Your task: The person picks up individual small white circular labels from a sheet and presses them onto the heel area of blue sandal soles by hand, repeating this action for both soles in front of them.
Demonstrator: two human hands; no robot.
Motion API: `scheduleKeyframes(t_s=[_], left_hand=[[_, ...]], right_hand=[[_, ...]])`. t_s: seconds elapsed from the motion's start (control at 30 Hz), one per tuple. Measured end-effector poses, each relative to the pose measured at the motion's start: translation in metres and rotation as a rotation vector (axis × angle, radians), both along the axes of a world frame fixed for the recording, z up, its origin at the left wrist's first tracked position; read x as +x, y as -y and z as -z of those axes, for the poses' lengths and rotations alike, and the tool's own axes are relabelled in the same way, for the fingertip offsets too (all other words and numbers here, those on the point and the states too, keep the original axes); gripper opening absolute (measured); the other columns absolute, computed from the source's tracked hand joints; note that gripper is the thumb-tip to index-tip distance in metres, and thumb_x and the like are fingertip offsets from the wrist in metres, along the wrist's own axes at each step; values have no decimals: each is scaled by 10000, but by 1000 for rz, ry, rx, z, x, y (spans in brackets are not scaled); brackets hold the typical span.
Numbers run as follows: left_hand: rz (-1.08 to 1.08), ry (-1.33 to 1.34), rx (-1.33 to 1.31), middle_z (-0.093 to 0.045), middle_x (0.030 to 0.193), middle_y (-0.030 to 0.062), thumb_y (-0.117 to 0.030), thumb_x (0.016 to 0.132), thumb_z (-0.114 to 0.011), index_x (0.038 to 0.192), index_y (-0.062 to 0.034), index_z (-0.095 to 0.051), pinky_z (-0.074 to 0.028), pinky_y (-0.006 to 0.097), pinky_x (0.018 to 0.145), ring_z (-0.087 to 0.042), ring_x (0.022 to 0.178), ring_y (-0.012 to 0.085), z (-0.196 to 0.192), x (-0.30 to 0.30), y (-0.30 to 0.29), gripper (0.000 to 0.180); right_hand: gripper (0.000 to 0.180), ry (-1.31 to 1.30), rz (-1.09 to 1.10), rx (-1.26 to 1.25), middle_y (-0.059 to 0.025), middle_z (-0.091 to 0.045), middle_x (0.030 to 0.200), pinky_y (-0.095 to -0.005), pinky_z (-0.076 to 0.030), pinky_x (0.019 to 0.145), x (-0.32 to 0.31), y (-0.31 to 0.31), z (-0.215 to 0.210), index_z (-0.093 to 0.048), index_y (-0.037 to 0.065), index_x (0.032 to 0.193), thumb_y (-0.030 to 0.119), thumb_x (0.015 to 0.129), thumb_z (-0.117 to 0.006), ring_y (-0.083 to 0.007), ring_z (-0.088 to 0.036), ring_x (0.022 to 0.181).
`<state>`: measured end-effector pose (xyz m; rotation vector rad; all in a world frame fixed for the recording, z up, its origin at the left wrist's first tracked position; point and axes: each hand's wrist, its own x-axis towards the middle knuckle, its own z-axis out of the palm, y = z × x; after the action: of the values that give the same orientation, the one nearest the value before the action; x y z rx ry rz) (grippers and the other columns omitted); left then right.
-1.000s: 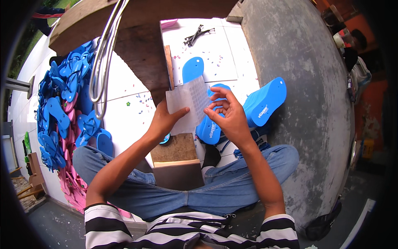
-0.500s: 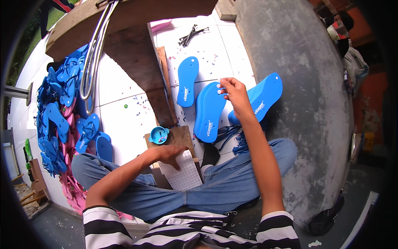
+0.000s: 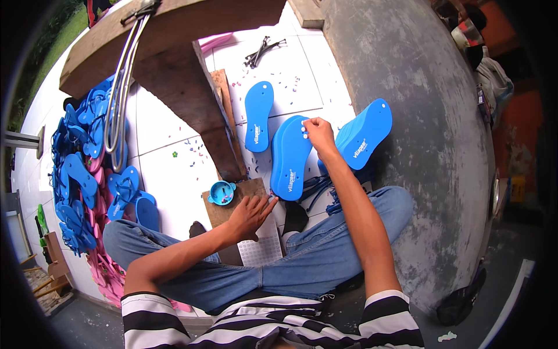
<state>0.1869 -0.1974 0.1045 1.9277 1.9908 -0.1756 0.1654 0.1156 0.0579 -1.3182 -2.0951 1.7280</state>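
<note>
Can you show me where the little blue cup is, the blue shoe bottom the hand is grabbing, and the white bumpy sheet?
little blue cup (image 3: pixel 222 192), head view, on its round bowl.
blue shoe bottom (image 3: pixel 289 160), head view, on its flat middle.
white bumpy sheet (image 3: pixel 261 250), head view, on its bare lower part.

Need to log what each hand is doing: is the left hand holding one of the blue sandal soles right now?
No. The left hand rests on the wooden block beside the small blue cup; only the right hand touches a blue sandal sole.
</note>
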Motion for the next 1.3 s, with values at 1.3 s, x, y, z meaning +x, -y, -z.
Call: scheduleKeyframes(t_s=[1.3], left_hand=[[-767, 21, 657, -366, 1596, 99, -488, 819, -702, 1491, -52, -436, -241, 513, 1104, -319, 1454, 281, 76, -49, -174, 844]], right_hand=[[312, -67, 12, -22, -78, -711, 804, -322, -506, 641, -2, -6, 35, -749, -23, 975, 278, 896, -723, -147, -631, 701]])
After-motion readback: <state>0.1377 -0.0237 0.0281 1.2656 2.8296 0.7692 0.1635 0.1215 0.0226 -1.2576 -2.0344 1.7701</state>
